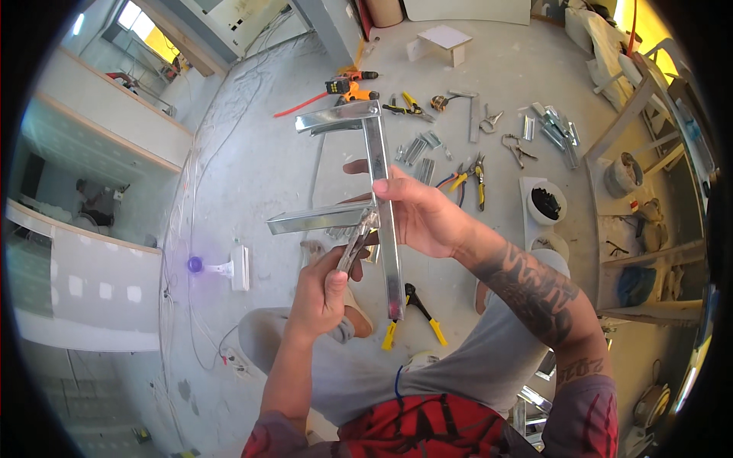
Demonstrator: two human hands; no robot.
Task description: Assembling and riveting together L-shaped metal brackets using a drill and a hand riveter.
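Note:
An F-shaped frame of shiny metal profile is held up before me, with two short arms reaching left from one long piece. My right hand grips the long piece near its middle, thumb on the near face and fingers behind. My left hand is closed round the handles of silver locking pliers. Their jaws are at the joint where the lower arm meets the long piece; whether they are clamped there I cannot tell. The upper arm joins near the far end.
Yellow-handled snips lie on the floor between my legs. Beyond the frame are orange drills, more snips, locking clamps and cut metal pieces. A white bucket of dark bits stands right, beside wooden shelving.

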